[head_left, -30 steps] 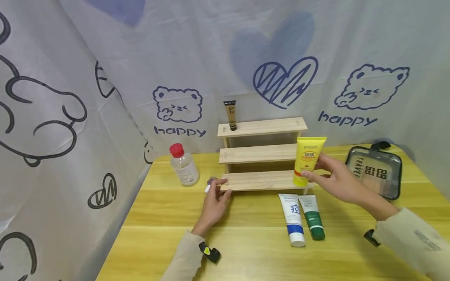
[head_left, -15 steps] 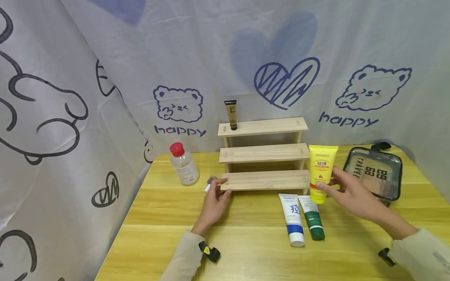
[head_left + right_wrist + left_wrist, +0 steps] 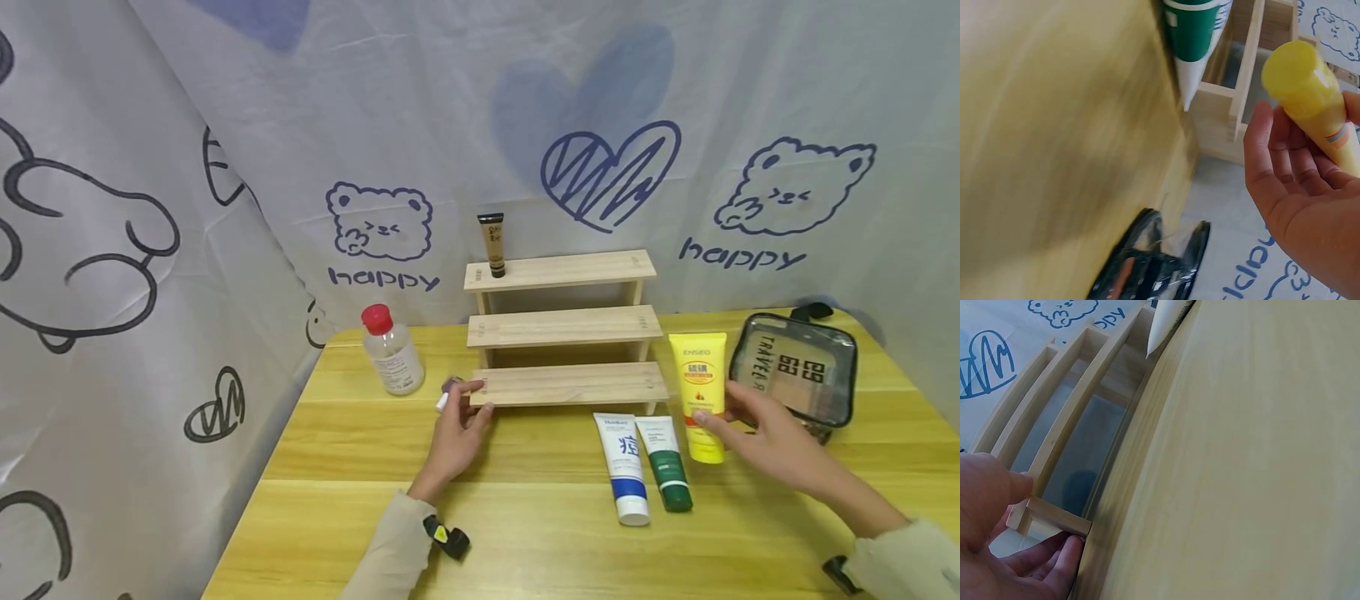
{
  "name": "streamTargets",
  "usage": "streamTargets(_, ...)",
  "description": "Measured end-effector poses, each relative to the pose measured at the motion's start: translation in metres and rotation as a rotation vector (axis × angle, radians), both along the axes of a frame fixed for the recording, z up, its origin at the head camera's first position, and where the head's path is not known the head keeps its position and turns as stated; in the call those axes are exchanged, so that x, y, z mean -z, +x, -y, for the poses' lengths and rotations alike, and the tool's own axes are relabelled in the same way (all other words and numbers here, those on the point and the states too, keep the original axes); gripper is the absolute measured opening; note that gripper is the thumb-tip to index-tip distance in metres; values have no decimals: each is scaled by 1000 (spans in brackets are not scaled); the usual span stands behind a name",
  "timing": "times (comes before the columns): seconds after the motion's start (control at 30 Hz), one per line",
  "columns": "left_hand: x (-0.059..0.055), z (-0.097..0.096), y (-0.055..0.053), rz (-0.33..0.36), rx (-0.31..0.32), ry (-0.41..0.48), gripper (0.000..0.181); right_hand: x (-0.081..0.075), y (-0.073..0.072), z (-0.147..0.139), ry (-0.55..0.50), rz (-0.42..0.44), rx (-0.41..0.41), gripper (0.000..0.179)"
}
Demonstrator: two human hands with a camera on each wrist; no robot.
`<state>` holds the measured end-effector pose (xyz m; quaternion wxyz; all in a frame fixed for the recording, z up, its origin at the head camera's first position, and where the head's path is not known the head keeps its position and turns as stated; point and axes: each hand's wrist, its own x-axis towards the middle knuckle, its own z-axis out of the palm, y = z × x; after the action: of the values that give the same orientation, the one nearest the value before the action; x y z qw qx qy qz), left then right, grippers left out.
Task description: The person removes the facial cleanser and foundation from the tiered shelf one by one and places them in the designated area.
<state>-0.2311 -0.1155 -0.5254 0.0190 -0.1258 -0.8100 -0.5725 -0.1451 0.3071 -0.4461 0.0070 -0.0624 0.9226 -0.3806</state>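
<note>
My right hand (image 3: 776, 433) holds a yellow squeeze tube (image 3: 699, 387) between thumb and fingers, cap end down, to the right of the three-tier wooden rack (image 3: 570, 385). In the right wrist view the fingers sit behind the yellow tube (image 3: 1316, 94). At the rack's lower left corner, my left hand (image 3: 456, 437) grips the end of the bottom step. The left wrist view has the thumb (image 3: 1019, 486) on the step and the other fingers around its end leg. A white tube with a blue band (image 3: 624, 467) and a green-and-white tube (image 3: 664, 462) lie side by side in front of the rack.
A small gold tube (image 3: 493, 246) stands on the top step, at its left. Left of the rack is a clear bottle with a red cap (image 3: 393, 354). A transparent black-edged pouch (image 3: 798, 367) lies at the right. A printed curtain (image 3: 450, 125) hangs behind the table.
My right hand has carried the yellow tube from in front of the bottom step to the right and towards me, beside the green-and-white tube. The left hand has stayed on the rack.
</note>
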Motion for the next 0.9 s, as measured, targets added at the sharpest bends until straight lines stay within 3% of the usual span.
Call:
streamTargets(0.3, 2, 0, -3, 12, -4, -7, 40, 18, 9, -10, -19, 68, 41, 65)
streamTargets(0.53, 3, 0, -3, 11, -13, -18, 40, 29, 19, -17, 5, 128, 45, 51)
streamTargets(0.77, 2, 1, -2, 8, -7, -31, 40, 41, 23, -20, -22, 185, 45, 53)
streamTargets(0.9, 1, 1, -1, 6, -1, -25, 41, 47, 26, -19, -24, 204, 54, 45)
